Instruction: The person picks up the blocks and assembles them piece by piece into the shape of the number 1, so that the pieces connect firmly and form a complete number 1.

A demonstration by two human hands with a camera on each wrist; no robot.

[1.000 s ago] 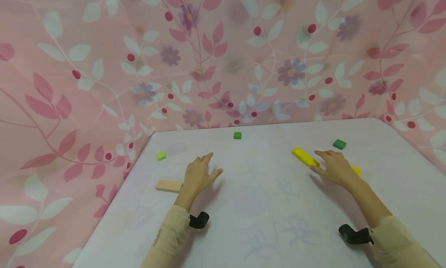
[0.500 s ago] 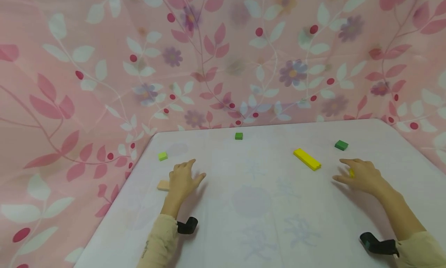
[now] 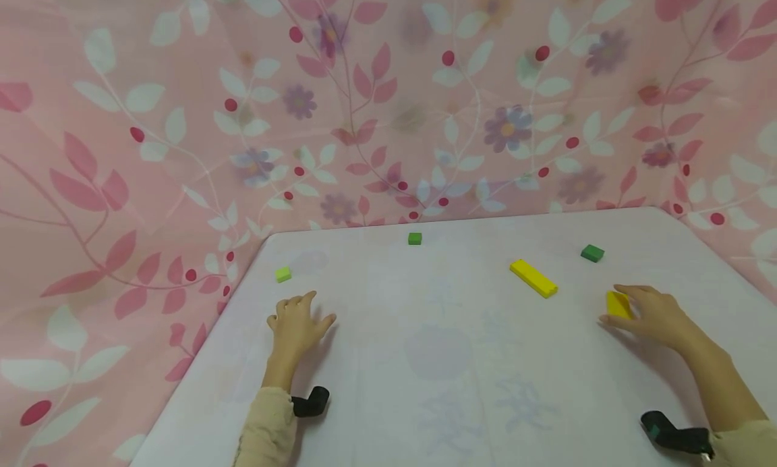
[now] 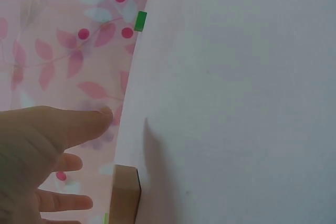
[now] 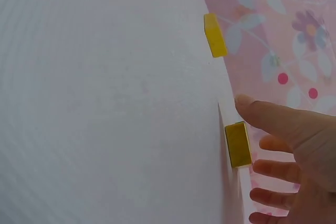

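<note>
My left hand (image 3: pixel 295 328) hovers with spread fingers at the table's left side, hiding the natural wood block in the head view. In the left wrist view that wood block (image 4: pixel 125 195) shows just beyond the thumb and fingers, which hold nothing. On the right, a yellow block (image 3: pixel 618 306) lies between the parted thumb and fingers of my right hand (image 3: pixel 658 318). The right wrist view has the same yellow block (image 5: pixel 238 145) in front of the fingers, the thumb (image 5: pixel 268 119) stretched out above it.
A longer yellow block (image 3: pixel 533 278) lies left of the right hand. Green blocks stand farther back: a dark one (image 3: pixel 592 253) at right, a mid-green one (image 3: pixel 415 238) near the far edge, a lime one (image 3: pixel 283 275) at left. A pink floral curtain (image 3: pixel 388 102) hangs behind the white table (image 3: pixel 425 399).
Both hands have moved apart and slightly nearer: the left one leftward over the wood block, the right one rightward to the short yellow block. The blocks have stayed put.
</note>
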